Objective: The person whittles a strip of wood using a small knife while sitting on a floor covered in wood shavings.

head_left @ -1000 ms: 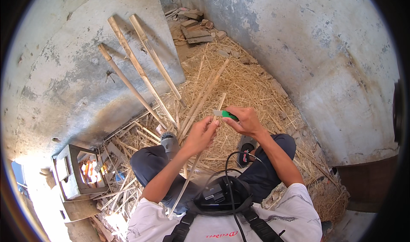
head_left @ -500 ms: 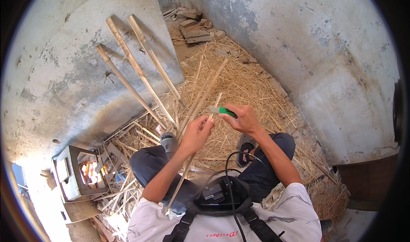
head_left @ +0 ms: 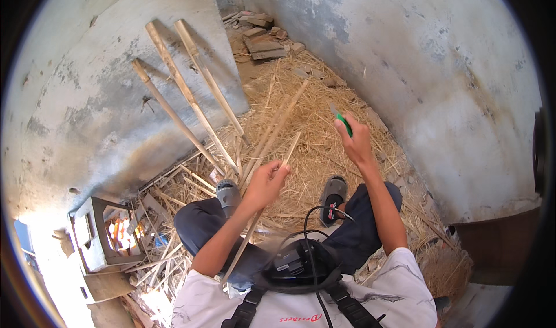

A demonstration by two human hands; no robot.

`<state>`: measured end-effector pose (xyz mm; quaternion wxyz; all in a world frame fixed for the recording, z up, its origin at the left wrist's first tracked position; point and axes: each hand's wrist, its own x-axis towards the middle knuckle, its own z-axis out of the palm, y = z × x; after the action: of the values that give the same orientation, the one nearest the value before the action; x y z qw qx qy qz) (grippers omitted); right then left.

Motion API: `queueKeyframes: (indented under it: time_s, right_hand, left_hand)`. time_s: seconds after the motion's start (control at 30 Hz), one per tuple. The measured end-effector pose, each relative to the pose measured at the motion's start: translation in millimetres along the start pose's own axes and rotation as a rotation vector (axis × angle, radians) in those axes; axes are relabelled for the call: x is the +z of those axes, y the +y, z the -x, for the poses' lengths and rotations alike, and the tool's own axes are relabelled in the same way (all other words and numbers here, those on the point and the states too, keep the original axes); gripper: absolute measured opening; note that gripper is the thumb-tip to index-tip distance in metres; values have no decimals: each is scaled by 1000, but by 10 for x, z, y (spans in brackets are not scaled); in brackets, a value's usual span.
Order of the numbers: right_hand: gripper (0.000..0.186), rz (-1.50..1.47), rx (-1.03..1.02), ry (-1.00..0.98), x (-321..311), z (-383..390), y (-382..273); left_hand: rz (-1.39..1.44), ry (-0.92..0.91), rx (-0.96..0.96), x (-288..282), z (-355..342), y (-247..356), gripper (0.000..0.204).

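Note:
My left hand (head_left: 266,184) is closed round a long, thin bamboo strip (head_left: 246,244). The strip slants from my lap up past my fingers, where its pale tip sticks out ahead. Off to the right and farther forward, my right hand (head_left: 355,138) grips a green-handled utility knife (head_left: 344,123). Its grey blade points up and away, apart from the strip. Straw-like shavings (head_left: 318,108) cover the floor beneath both hands.
Several bamboo poles (head_left: 188,90) lean against the left wall. Longer split pieces (head_left: 284,116) lie on the shavings ahead. Broken bricks (head_left: 266,44) sit in the far corner. A wooden stool-like frame (head_left: 95,235) stands at left. A black cable (head_left: 313,241) loops over my lap.
My right hand has swung forward and to the right with the knife, off the strip's end. The left hand keeps its hold and has barely moved.

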<state>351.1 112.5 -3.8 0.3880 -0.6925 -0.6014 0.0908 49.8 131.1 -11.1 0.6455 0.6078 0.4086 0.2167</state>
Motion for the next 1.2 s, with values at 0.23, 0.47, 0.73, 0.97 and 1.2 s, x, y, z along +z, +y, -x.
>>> queueKeyframes:
  time_s: [0.23,0.47,0.73,0.97,1.2]
  right_hand:
    - [32,-94,-332,-104,424,392,-256]
    - [31,-82,-408,-183,482,392,-360]
    - [30,-98,-416,-140,511,393,-365]
    - [29,-53,-420,-108,473,371,-397]
    - [28,-41,-374,-40,459,324,-271]
  left_hand:
    - [17,62,-39,25,-30,128,26]
    - [20,47,-16,82,-11,152,25]
    - [-30,95,80,150,14,162,24]
    - [-13,103,109,153,0,148,25]
    - [46,45,40,112,-7,141,25]
